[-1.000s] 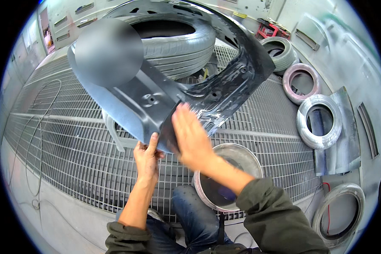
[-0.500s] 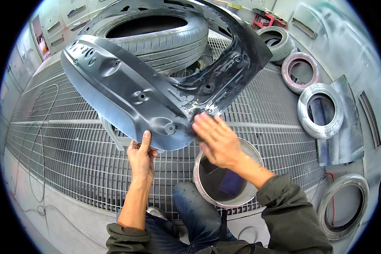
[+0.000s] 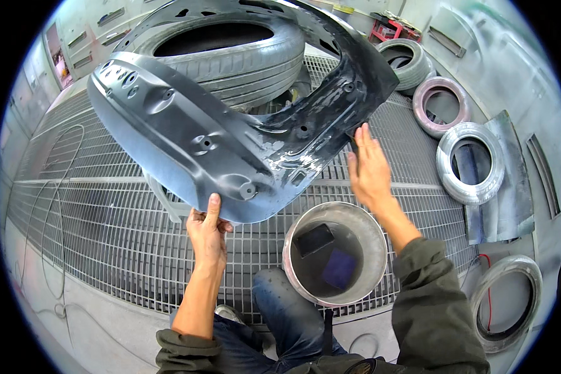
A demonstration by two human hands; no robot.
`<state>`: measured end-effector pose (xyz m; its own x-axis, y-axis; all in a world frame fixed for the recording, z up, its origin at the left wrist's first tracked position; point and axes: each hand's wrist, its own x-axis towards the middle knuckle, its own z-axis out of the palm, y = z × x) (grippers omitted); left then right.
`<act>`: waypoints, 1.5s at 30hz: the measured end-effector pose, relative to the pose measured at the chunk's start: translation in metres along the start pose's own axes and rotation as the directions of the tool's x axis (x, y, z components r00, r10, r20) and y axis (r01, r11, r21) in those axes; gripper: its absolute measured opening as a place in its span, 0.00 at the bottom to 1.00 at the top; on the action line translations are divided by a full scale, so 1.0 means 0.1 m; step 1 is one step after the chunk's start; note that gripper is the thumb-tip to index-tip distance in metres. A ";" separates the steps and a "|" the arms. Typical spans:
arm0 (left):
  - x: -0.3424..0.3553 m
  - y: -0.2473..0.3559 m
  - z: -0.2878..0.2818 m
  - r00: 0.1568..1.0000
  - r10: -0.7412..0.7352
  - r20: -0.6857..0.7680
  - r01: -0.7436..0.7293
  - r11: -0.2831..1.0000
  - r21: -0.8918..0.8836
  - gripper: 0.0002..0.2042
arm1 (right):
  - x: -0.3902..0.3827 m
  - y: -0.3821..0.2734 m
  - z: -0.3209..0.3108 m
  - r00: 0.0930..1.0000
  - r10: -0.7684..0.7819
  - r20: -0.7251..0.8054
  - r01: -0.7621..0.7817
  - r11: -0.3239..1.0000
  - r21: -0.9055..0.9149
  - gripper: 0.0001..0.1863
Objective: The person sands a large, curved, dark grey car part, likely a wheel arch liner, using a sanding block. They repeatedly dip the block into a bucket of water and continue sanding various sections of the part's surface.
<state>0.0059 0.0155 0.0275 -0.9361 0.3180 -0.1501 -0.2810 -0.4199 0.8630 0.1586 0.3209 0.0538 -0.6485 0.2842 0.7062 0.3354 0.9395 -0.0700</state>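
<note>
Through the head camera, the only view I have, I see a dark body panel (image 3: 187, 131) at the upper middle, above the metal grating (image 3: 118, 224), with a large tyre (image 3: 243, 68) showing within its arch. My left hand (image 3: 207, 240) is clamped on the panel's near edge, thumb on top and fingers curled beneath. My right hand (image 3: 371, 168) is well apart from the left, flat, with the fingers extended and grasping nothing; its fingertips are at the panel's right edge, and I can't tell whether they touch it. Glossy, wet-looking streaks cover the panel's right part, while the left part looks duller.

Just below the panel, between my forearms, I have a round bucket (image 3: 373, 249) with a black block (image 3: 315, 240) and a purple pad (image 3: 339, 268) inside. Farther right I make out a pinkish tyre (image 3: 424, 109) and a silvery tyre (image 3: 445, 165).
</note>
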 end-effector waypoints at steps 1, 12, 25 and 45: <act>-0.02 0.00 0.01 1.000 -0.002 -0.011 0.002 1.000 -0.003 0.17 | -0.03 -0.09 0.05 0.999 0.029 -0.019 -0.029 0.999 0.038 0.28; 0.04 -0.03 -0.11 0.999 -0.024 0.028 0.022 0.999 0.050 0.17 | -0.52 -0.09 -0.33 0.622 0.605 0.498 -0.607 -0.029 0.794 0.22; 0.02 0.01 -0.07 1.000 0.010 0.004 -0.010 0.998 0.060 0.18 | 0.64 -0.54 0.06 0.977 -0.088 -0.194 0.093 0.995 0.018 0.33; 0.04 -0.09 -0.08 1.000 0.004 -0.017 -0.003 0.998 0.071 0.14 | 0.71 0.01 0.41 0.999 -0.013 -0.046 0.007 0.992 -0.124 0.36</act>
<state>0.0030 0.0135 0.0154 -0.9406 0.3020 -0.1549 -0.2629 -0.3596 0.8953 0.0848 0.3503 0.0752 -0.6209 0.2630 0.7384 0.4130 0.9104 0.0231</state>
